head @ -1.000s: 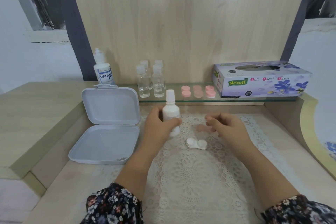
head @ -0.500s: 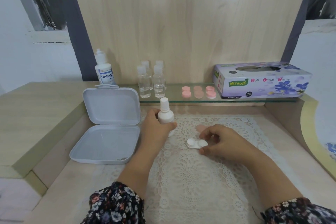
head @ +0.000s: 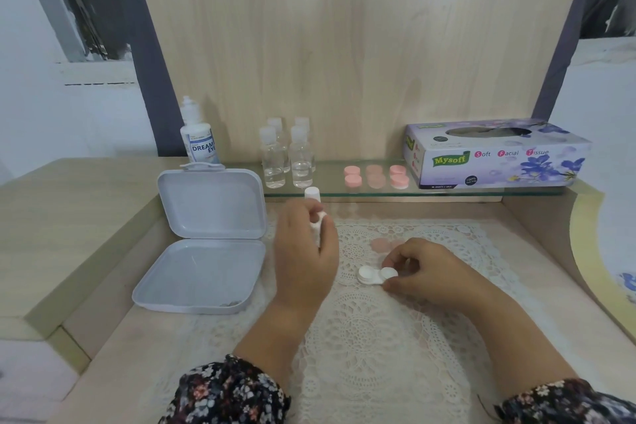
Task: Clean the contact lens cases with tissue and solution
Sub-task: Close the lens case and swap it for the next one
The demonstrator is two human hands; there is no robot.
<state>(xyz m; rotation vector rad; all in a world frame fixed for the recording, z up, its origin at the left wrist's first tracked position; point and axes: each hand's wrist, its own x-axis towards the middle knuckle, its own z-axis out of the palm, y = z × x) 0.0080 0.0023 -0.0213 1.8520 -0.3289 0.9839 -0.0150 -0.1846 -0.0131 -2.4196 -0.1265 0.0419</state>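
Right hand [head: 426, 272] pinching white case [head: 378, 275] on lace mat [head: 378, 354], left hand [head: 306, 251] curled round small bottle [head: 315, 213], apparently capped, tissue box [head: 495, 155] on shelf untouched, pink cases [head: 377, 176] waiting — early stage, no wiping yet.

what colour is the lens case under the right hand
White, both caps; the lens case shows clearly in the head view.

I see the open box [head: 203, 272] left of the mat [head: 375, 337]; the lens case [head: 377, 275] lies on it. Behind, a shelf [head: 378, 192] carries bottles [head: 287, 157], caps [head: 377, 175] and, rightmost, the tissue box [head: 495, 153].
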